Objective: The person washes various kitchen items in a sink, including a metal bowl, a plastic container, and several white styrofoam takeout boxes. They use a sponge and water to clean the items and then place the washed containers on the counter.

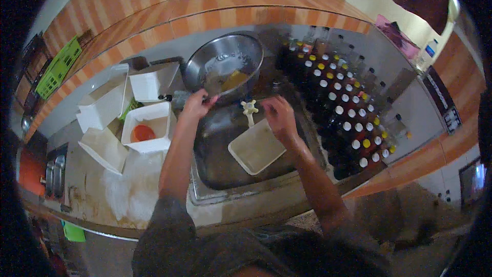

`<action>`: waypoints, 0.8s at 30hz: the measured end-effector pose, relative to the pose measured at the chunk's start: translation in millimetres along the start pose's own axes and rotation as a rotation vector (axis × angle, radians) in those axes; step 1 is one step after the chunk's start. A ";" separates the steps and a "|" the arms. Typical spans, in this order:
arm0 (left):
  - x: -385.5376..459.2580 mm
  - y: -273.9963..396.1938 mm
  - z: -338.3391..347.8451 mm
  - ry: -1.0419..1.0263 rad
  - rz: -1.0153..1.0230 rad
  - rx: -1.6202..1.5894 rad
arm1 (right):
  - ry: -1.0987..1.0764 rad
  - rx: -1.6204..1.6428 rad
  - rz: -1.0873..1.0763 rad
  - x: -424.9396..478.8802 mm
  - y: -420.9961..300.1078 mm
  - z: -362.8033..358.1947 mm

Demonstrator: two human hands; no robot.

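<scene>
My left hand (198, 104) is at the near rim of a large steel basin (200, 59), with thumb and fingers closed there; whether they pinch the rim is unclear. The tilted basin holds suds and a yellowish thing (234, 80). My right hand (280, 117) is above the right part of the sink, fingers curled; nothing can be made out in it. Just below it, a pale rectangular plastic container (257, 148) lies in the steel sink (215, 169). Between my hands stands a cream tap with a star-shaped handle (249, 107).
White plastic tubs (153, 80) stand on the left counter, one holding a red-orange object (143, 133). Several rows of capped bottles (346, 98) line the right side. A tiled ledge (215, 4) runs behind, with a green plastic basket (59, 68) at left.
</scene>
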State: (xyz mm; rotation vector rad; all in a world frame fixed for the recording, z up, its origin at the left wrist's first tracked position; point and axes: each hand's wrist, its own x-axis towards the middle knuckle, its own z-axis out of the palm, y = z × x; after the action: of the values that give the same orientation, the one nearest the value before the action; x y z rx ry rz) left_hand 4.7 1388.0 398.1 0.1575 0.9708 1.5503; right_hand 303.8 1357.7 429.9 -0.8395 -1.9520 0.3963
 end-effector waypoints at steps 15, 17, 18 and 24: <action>-249.6 -88.3 -27.7 0.001 0.216 0.287 | -1.056 -0.174 -0.126 22.0 -63.0 -11.5; -260.8 -89.9 -44.3 0.133 0.258 0.318 | -0.821 0.040 -0.160 37.6 -60.9 -63.1; -263.7 -89.6 -55.4 0.189 0.268 0.322 | -0.622 0.219 -0.247 49.6 -42.7 -96.4; -325.8 -112.8 -101.4 0.349 0.502 0.205 | -0.030 0.060 0.210 151.3 134.0 -339.8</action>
State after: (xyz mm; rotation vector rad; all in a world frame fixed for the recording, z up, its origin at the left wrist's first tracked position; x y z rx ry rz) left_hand 111.6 1044.8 396.9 0.2991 1.4459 1.9740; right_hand 600.3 1536.9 620.4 -1.0081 -1.8761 0.5909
